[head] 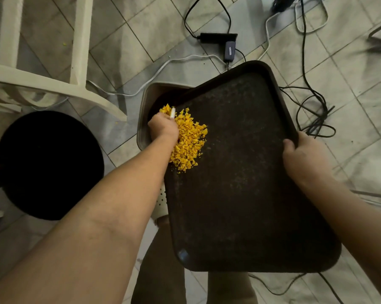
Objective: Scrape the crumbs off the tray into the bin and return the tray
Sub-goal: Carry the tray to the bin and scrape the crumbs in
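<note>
Left hand (pixel 163 126) is curled round a thin white tool (pixel 173 113), whose tip sticks up past the knuckles; what kind of tool it is cannot be told. It sits at the tray's (pixel 251 172) left edge, in among the crumbs (pixel 189 139), with the forearm running back along that edge. Right hand (pixel 303 156) grips the tray's right rim, thumb hooked over onto the inner face, the other fingers hidden beneath.

Dark and rectangular, the tray is held in the air, tilted, its far left corner over the bin (pixel 147 102). Its face is speckled with fine dust. The crumbs are bright yellow-orange bits heaped against the tray's left edge, the far end of the heap at the lip above the bin's mouth. The bin is a brown open container on the floor, mostly hidden behind the tray's far left corner.

Left of the tray stands a round black stool (pixel 49 163), and beyond that the pale legs of a chair (pixel 79 40). Beyond the tray's far edge lie a black power adapter (pixel 218 37) and a grey one (pixel 230 51), with black and white cables (pixel 312 106) trailing across the tiled floor (pixel 360 73) to the tray's right. Below the tray's near edge the person's legs (pixel 161 270) show, and a white perforated shoe (pixel 162 202) peeks out at its left side
</note>
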